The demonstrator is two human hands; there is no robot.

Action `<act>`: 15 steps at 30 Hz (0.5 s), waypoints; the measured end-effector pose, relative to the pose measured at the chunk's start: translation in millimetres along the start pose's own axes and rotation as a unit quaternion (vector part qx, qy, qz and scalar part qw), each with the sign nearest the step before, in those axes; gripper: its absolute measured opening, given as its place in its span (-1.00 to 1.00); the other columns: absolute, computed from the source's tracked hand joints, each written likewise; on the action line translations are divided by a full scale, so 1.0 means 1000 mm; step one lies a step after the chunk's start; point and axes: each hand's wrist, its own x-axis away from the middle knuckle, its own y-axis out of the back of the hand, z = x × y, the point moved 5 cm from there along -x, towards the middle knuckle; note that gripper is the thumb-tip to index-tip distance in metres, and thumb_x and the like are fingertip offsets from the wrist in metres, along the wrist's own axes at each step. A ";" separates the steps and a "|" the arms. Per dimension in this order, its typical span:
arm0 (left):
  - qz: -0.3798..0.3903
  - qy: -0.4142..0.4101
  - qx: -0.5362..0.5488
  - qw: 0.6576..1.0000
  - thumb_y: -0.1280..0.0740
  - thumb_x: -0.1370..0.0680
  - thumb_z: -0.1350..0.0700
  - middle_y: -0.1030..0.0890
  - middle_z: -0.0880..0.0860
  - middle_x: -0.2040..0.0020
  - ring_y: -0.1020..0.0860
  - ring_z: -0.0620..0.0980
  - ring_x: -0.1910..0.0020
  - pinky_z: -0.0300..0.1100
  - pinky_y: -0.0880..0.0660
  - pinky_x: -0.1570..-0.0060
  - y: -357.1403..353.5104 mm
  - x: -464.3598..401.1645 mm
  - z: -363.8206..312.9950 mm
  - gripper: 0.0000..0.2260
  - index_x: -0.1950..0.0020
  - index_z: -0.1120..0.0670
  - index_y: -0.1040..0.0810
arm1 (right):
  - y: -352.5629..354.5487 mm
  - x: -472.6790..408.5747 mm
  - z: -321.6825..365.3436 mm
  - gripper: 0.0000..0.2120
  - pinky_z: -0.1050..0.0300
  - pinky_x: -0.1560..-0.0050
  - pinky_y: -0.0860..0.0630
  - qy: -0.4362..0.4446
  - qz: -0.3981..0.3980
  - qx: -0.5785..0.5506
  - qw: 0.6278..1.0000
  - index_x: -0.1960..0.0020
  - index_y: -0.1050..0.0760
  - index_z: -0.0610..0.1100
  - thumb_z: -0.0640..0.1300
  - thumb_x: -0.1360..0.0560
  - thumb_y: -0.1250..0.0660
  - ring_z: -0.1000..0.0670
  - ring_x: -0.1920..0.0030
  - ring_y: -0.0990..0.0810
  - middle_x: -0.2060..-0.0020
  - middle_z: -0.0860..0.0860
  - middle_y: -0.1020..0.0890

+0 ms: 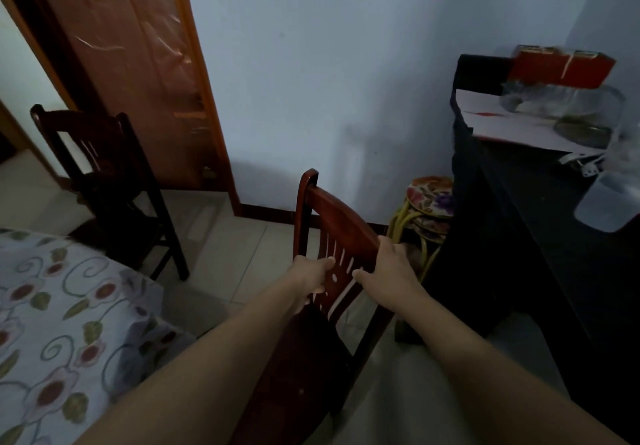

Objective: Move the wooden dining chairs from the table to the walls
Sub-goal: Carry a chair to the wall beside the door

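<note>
Centrally, a wooden chair (332, 222) is gripped at both backrest edges, left hand (313, 273) and right hand (388, 269) wrapped around it, presumably for steering toward the wall (329, 80).

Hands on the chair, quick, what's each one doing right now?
Left hand: closed on the back of the wooden chair, gripping its left side.
Right hand: closed on the chair's back, gripping its right side.

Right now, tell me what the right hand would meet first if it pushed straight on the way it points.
Probably the stacked floral stools just beyond the right hand, before the wall; depth is unclear from this view.
</note>
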 end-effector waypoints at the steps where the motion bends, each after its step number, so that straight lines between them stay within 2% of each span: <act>1: -0.005 0.001 0.003 1.000 -0.21 -0.60 -0.04 -0.56 0.02 0.03 -0.51 -0.11 0.22 -0.23 -0.34 0.34 -0.003 -0.010 -0.006 -0.54 -0.42 0.16 -0.32 | 0.001 -0.012 0.000 -0.30 -0.11 -0.34 -0.41 0.003 -0.003 0.002 1.000 -0.47 -0.13 -0.10 -0.04 -0.45 -0.39 -0.17 -0.34 -0.38 -0.36 -0.14 -0.28; 3: -0.006 0.005 0.002 1.000 -0.22 -0.60 -0.05 -0.57 0.08 -0.10 -0.51 -0.12 0.24 -0.26 -0.33 0.42 -0.009 -0.032 -0.018 -0.50 -0.45 0.18 -0.28 | 0.002 -0.038 -0.001 -0.35 -0.09 -0.32 -0.43 0.004 -0.008 0.000 1.000 -0.45 -0.15 -0.08 -0.09 -0.46 -0.39 -0.15 -0.32 -0.39 -0.34 -0.14 -0.30; 5: -0.002 0.009 0.003 1.000 -0.22 -0.58 -0.09 -0.55 0.12 -0.23 -0.51 -0.09 0.21 -0.26 -0.33 0.41 -0.015 -0.053 -0.029 -0.47 -0.46 0.17 -0.29 | 0.001 -0.062 0.000 -0.35 -0.05 -0.30 -0.42 0.002 -0.001 0.002 1.000 -0.45 -0.14 -0.09 -0.11 -0.47 -0.37 -0.15 -0.33 -0.38 -0.35 -0.14 -0.29; 9: 0.024 0.022 0.019 0.999 -0.21 -0.56 -0.15 -0.56 0.11 -0.26 -0.56 0.02 -0.03 -0.23 -0.36 0.32 -0.026 -0.101 -0.044 -0.44 -0.45 0.16 -0.33 | -0.010 -0.106 -0.004 -0.40 0.01 -0.16 -0.48 -0.018 0.024 0.006 1.000 -0.41 -0.19 -0.12 -0.13 -0.46 -0.39 -0.14 -0.26 -0.44 -0.29 -0.14 -0.35; 12: 0.040 0.024 0.034 0.998 -0.19 -0.59 -0.12 -0.52 0.14 -0.33 -0.51 0.12 -0.25 -0.14 -0.42 0.02 -0.031 -0.141 -0.057 -0.44 -0.49 0.17 -0.28 | -0.024 -0.137 -0.012 -0.51 0.09 0.00 -0.57 -0.034 0.057 -0.010 0.998 -0.31 -0.28 -0.13 -0.15 -0.45 -0.38 -0.05 -0.07 -0.56 -0.15 -0.09 -0.50; 15: 0.044 0.029 0.061 0.997 -0.19 -0.61 -0.07 -0.47 0.16 -0.39 -0.41 0.16 -0.39 0.04 -0.31 -0.34 -0.034 -0.176 -0.065 -0.46 -0.52 0.15 -0.22 | -0.033 -0.159 -0.021 -0.59 0.06 0.05 -0.61 -0.064 0.093 -0.008 0.994 -0.24 -0.36 -0.08 -0.15 -0.43 -0.38 -0.05 0.03 -0.61 -0.04 -0.07 -0.57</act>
